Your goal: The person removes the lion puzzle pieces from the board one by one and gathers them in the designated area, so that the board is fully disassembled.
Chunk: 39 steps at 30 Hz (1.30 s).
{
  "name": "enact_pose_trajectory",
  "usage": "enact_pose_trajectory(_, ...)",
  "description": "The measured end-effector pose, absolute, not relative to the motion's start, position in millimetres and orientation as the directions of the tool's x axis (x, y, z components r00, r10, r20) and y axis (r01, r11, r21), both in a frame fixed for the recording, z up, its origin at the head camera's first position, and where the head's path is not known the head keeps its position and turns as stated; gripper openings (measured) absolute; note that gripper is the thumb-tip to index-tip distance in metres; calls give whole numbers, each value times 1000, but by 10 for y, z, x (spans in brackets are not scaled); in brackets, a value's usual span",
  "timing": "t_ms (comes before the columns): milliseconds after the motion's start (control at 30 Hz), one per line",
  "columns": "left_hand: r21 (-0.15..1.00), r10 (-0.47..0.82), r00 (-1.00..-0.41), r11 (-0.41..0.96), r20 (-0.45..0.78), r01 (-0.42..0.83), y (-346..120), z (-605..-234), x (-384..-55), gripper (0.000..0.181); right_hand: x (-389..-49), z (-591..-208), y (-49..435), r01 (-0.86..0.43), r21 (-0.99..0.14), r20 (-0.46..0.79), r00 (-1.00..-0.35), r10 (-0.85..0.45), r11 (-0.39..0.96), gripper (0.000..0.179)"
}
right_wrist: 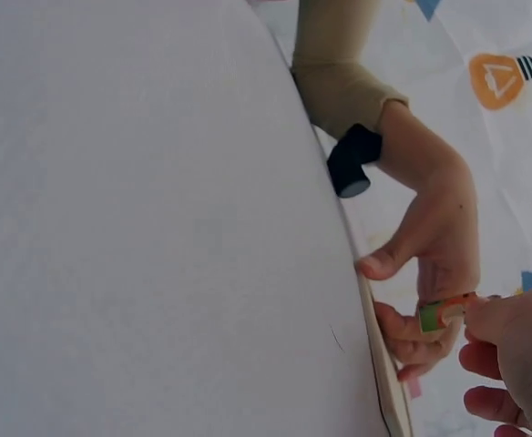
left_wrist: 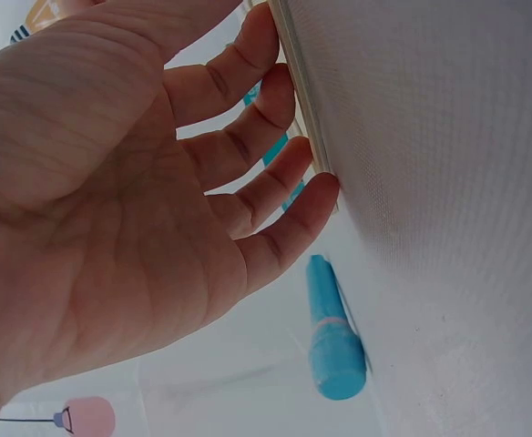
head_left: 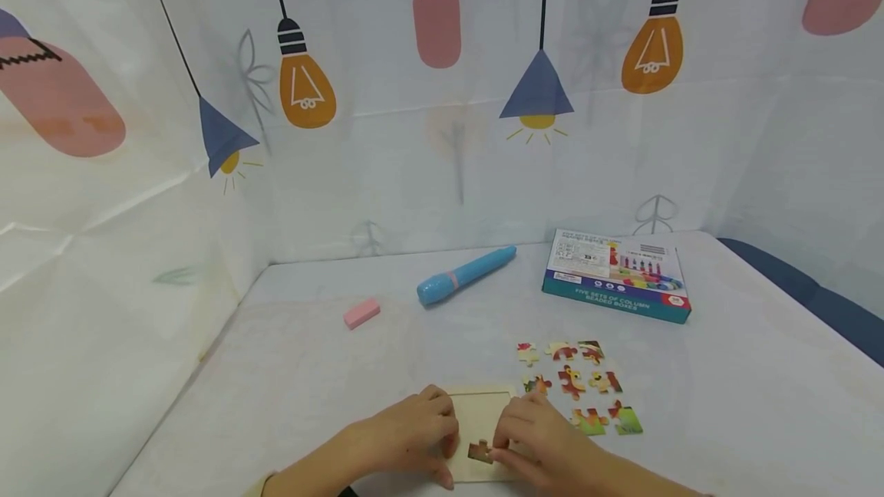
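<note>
A shallow pale wooden puzzle tray (head_left: 476,405) lies at the table's near side. My left hand (head_left: 414,432) rests at its left edge, with bent fingertips (left_wrist: 325,187) along the rim and the thumb near the front corner. Over the tray, my right hand (head_left: 542,436) pinches a jigsaw piece (head_left: 479,451) between thumb and fingers. That piece looks brown in the head view; in the right wrist view the piece (right_wrist: 441,314) shows green and orange. Several loose jigsaw pieces (head_left: 572,380) are laid out in rows just right of the tray, some partly behind my right hand.
A blue toy microphone (head_left: 466,276) lies toward the back of the table, with a pink block (head_left: 361,314) to its left. A flat box of beads (head_left: 615,274) sits at the back right. A printed white curtain (head_left: 414,136) hangs behind.
</note>
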<state>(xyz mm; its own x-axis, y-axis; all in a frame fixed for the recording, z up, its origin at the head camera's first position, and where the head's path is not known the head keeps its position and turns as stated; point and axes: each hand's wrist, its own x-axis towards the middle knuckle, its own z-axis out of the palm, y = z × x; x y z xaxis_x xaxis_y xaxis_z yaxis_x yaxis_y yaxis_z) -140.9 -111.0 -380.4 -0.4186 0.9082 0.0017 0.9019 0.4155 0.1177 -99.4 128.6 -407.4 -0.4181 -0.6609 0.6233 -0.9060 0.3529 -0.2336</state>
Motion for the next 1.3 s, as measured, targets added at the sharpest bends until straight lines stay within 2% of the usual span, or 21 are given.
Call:
enact_pose_trajectory(200, 131, 902, -432, 430, -11, 893, -1105, -3794, -1400, 29, -1048, -3966, 1363, -865, -269, 601, -494, -629, 423, 5)
enact_pose_trajectory(400, 144, 898, -439, 439, -29, 887, -1093, -3773, -1401, 29, -1108, -3863, 1480, -784, -399, 497, -621, -607, 475, 7)
enact_pose_trajectory(533, 146, 901, -433, 433, -29, 890, -1087, -3775, -1395, 29, -1139, -3855, 1580, -753, -454, 465, -657, -594, 477, 9)
enact_pose_trajectory(867, 135, 905, -426, 422, -1, 896, -1117, -3773, -1390, 29, -1151, -3888, 1815, -573, -599, 331, -813, -478, 559, 9)
enact_pose_trajectory(1033, 133, 903, -429, 425, 1, 895, -1118, -3775, -1389, 29, -1172, -3887, 1909, -512, -644, 278, -849, -449, 569, 12)
enact_pose_trajectory(1300, 146, 897, -441, 440, -22, 886, -1096, -3772, -1392, 28, -1226, -3876, 2032, -478, -640, 216, -863, -457, 601, 12)
